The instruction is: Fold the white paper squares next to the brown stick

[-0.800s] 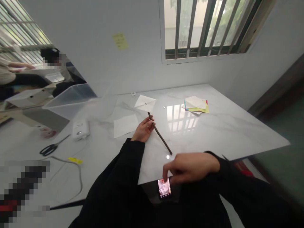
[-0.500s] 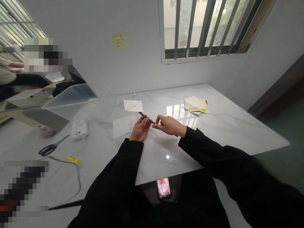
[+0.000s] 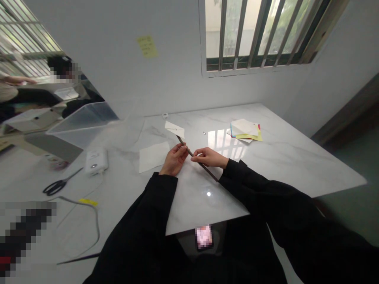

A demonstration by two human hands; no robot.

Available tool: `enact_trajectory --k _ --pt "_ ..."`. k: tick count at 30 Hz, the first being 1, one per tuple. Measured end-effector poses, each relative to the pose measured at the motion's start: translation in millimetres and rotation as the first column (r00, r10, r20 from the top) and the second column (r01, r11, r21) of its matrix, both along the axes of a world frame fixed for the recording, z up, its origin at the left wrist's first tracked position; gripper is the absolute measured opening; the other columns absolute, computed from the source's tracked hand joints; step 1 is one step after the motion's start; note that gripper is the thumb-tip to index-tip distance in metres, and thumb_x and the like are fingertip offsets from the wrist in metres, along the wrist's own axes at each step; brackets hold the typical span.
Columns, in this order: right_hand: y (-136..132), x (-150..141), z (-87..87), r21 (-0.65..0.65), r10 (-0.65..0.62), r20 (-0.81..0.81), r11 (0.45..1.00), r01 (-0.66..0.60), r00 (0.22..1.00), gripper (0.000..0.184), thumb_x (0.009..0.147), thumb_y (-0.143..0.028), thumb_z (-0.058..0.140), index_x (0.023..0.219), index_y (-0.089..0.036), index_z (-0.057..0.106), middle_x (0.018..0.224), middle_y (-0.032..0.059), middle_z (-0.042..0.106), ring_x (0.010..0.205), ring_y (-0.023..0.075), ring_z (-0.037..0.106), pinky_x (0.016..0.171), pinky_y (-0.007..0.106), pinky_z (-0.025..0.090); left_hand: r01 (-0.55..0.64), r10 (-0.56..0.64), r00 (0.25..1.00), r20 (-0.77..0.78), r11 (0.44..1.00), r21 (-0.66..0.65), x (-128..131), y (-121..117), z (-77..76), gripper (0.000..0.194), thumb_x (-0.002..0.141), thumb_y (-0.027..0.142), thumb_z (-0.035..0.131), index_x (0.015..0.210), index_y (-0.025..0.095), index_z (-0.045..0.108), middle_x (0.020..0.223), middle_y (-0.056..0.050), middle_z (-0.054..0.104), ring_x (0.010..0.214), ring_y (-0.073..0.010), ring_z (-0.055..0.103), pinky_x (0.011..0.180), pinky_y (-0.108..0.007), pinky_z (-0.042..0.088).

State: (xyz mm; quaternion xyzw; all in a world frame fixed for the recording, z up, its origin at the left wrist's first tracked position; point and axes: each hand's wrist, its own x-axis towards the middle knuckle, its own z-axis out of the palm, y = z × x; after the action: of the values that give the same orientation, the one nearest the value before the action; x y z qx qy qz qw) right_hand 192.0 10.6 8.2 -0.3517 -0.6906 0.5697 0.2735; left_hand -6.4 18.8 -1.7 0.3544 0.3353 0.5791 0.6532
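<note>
A thin dark stick (image 3: 211,173) slants across in front of me, with a small white paper (image 3: 171,126) at its far end; a tiny dark dot sits near the paper's middle. My left hand (image 3: 173,159) is closed around the upper part of the stick, just below the paper. Further down, my right hand (image 3: 212,157) pinches the stick between thumb and fingers, and its lower end reaches toward my right sleeve. Left of my left hand lies a plain white sheet (image 3: 151,157). Small bits (image 3: 203,133) rest on the table beyond my hands.
Stacked coloured and white papers (image 3: 245,130) lie at the back right. To the left are scissors (image 3: 60,185), a white device (image 3: 96,161), a grey cable (image 3: 97,225) and a clear plastic bin (image 3: 83,122). A phone (image 3: 204,236) is below the table edge. Another person is at far left.
The paper has turned from facing me broadly to a narrower, tilted view and shifted slightly right. The stick's lower part, mostly hidden before, now shows below my right hand.
</note>
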Motion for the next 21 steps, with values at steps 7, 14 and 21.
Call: enact_trajectory --k 7,14,21 --pt "-6.5 -11.2 -7.9 -0.059 0.035 -0.067 0.997 -0.039 0.997 0.052 0.078 -0.065 0.077 0.085 -0.018 0.056 0.051 -0.0097 0.043 0.044 0.0054 0.028 0.044 0.022 0.018 0.003 -0.003 1.0 -0.023 1.0 0.005 -4.1 4.2 6.0 0.028 0.076 0.019 0.086 0.102 0.015 0.076 0.089 -0.003 0.072 0.08 -0.0111 0.069 0.078 -0.021 0.056" --pt "-6.0 -11.9 -7.1 0.003 0.035 -0.007 0.999 -0.035 0.999 0.055 0.072 -0.066 0.081 0.077 -0.017 0.055 0.054 -0.0086 0.044 0.05 0.0063 0.03 0.05 0.023 0.019 -0.233 0.235 0.971 0.029 0.97 -0.064 -24.1 21.5 5.2 0.011 0.084 0.02 0.078 0.094 0.017 0.074 0.094 -0.006 0.074 0.087 -0.0138 0.07 0.077 -0.022 0.057" --pt "-4.5 -8.5 -6.9 -0.006 0.175 0.083 0.984 -0.176 0.981 0.055 0.074 -0.067 0.078 0.077 -0.016 0.058 0.059 -0.0069 0.046 0.054 0.0068 0.033 0.053 0.024 0.022 -0.224 0.227 0.968 0.104 0.974 -0.034 -31.4 22.3 6.3 0.02 0.085 0.02 0.078 0.103 0.022 0.072 0.104 -0.005 0.073 0.095 -0.0151 0.069 0.084 -0.024 0.057"
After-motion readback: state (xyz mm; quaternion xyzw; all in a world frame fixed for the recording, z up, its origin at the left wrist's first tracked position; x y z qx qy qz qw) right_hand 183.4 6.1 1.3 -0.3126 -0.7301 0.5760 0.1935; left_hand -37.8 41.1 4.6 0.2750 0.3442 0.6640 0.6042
